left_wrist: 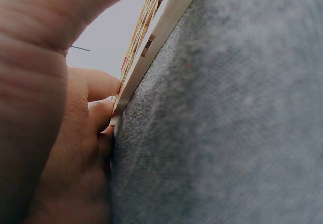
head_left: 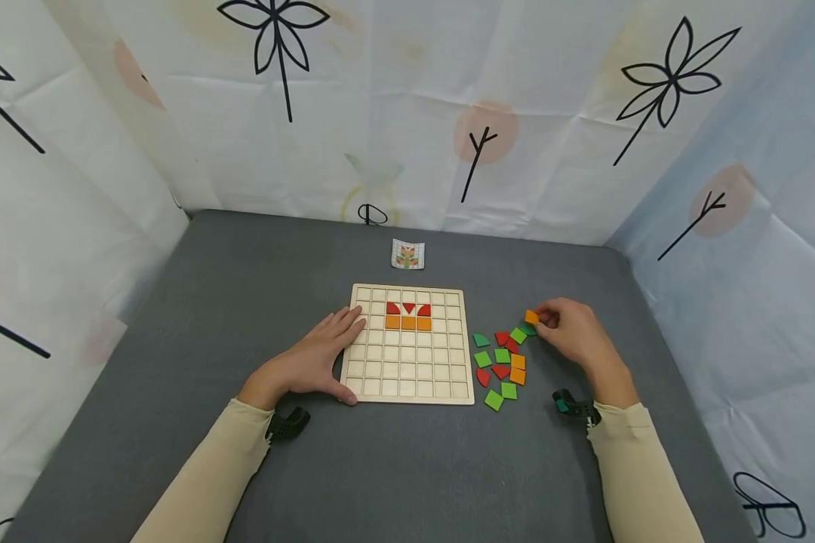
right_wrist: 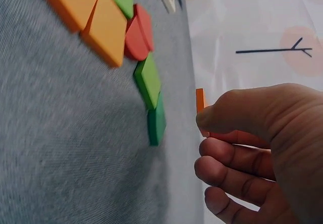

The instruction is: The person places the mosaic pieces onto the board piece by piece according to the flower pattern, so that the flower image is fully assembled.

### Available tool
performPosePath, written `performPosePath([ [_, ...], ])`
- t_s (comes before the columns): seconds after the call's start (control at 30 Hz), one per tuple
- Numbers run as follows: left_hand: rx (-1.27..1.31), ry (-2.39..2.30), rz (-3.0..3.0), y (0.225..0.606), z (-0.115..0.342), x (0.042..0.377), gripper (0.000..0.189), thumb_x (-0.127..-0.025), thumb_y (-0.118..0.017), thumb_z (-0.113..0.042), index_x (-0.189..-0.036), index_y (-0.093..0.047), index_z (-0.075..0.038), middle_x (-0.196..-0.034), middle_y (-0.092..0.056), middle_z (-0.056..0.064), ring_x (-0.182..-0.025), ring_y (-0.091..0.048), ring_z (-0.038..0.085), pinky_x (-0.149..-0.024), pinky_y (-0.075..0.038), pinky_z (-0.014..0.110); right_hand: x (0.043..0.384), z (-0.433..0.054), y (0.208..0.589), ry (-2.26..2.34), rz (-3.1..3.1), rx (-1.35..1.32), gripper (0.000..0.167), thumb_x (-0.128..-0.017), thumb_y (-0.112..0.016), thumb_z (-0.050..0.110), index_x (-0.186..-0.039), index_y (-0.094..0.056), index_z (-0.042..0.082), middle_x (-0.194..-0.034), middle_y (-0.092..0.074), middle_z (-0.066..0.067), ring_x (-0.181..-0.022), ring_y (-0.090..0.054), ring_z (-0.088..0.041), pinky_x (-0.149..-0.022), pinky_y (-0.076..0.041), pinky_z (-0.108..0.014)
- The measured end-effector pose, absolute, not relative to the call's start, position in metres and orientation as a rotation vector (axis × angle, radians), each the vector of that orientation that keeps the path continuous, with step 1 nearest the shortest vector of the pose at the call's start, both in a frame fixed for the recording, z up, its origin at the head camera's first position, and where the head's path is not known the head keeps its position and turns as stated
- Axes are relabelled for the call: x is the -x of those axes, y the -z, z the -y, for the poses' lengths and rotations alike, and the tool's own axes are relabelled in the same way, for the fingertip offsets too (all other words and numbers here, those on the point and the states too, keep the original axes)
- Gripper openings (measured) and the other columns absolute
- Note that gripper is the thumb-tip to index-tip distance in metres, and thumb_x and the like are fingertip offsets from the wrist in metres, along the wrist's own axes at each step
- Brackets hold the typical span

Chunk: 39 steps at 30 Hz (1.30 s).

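Note:
A pale wooden grid board lies flat on the grey table. Near its top, a row of red pieces sits above a row of orange square tiles. My left hand rests along the board's left edge, fingers on its rim and thumb by the lower corner. To the right of the board, my right hand pinches an orange square tile between thumb and index finger, raised above the table in the right wrist view. Beneath it lies a dark green piece.
Loose green tiles, red pieces and orange tiles are scattered right of the board. A small pattern card lies beyond the board. Patterned cloth hangs behind the grey table.

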State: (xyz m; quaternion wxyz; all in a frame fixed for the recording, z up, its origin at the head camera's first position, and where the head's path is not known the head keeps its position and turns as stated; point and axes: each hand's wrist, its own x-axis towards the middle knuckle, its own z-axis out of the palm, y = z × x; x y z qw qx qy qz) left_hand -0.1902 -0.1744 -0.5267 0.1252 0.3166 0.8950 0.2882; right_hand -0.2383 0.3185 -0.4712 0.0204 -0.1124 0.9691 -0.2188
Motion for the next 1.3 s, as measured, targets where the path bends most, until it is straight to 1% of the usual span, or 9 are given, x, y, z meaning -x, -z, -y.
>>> performPosePath([
  [0.3, -0.910, -0.824, -2.615, 0.530, 0.175, 0.191, 0.141, -0.073, -0.095, -0.065, -0.174, -0.018, -0.003, -0.182, -0.004, 0.014, -0.166, 0.000, 0.035, -0.132, -0.006, 0.057, 0.233, -0.306, 0.463, 0.703, -3.003, 0.378, 0.024, -0.101, -0.074, 0.008, -0.122, -0.076, -0.002, -0.108, -0.069, -0.017, -0.093, -0.062, -0.033, -0.081, -0.055, -0.052],
  [0.6, -0.914, -0.827, -2.614, 0.528, 0.173, 0.190, 0.141, -0.073, -0.096, -0.063, -0.173, -0.019, -0.002, -0.181, -0.004, 0.015, -0.166, 0.000, 0.036, -0.132, -0.006, 0.057, 0.231, -0.295, 0.457, 0.709, -2.984, 0.413, 0.026, -0.102, -0.074, 0.009, -0.125, -0.075, -0.003, -0.113, -0.071, -0.018, -0.096, -0.064, -0.033, -0.084, -0.057, -0.055],
  [0.9, -0.915, -0.822, -2.619, 0.526, 0.173, 0.190, 0.140, -0.073, -0.097, -0.062, -0.173, -0.020, -0.001, -0.181, -0.006, 0.016, -0.166, -0.001, 0.037, -0.132, -0.006, 0.057, 0.229, -0.284, 0.456, 0.709, -2.982, 0.456, 0.025, -0.102, -0.074, 0.008, -0.125, -0.075, -0.003, -0.112, -0.071, -0.017, -0.096, -0.064, -0.033, -0.084, -0.057, -0.054],
  [1.1, -0.915, -0.821, -2.613, 0.527, 0.174, 0.191, 0.139, -0.074, -0.095, -0.064, -0.173, -0.019, -0.003, -0.181, -0.005, 0.014, -0.166, 0.000, 0.036, -0.132, -0.006, 0.057, 0.228, -0.279, 0.453, 0.707, -2.984, 0.469, 0.024, -0.102, -0.074, 0.008, -0.124, -0.076, -0.001, -0.110, -0.071, -0.015, -0.095, -0.064, -0.031, -0.082, -0.057, -0.053],
  [1.3, -0.919, -0.822, -2.620, 0.528, 0.174, 0.190, 0.140, -0.073, -0.095, -0.065, -0.173, -0.020, -0.002, -0.181, -0.006, 0.015, -0.166, -0.001, 0.036, -0.132, -0.006, 0.057, 0.228, -0.270, 0.450, 0.710, -2.972, 0.484, 0.025, -0.102, -0.074, 0.009, -0.125, -0.076, 0.000, -0.114, -0.072, -0.015, -0.098, -0.064, -0.032, -0.083, -0.057, -0.052],
])
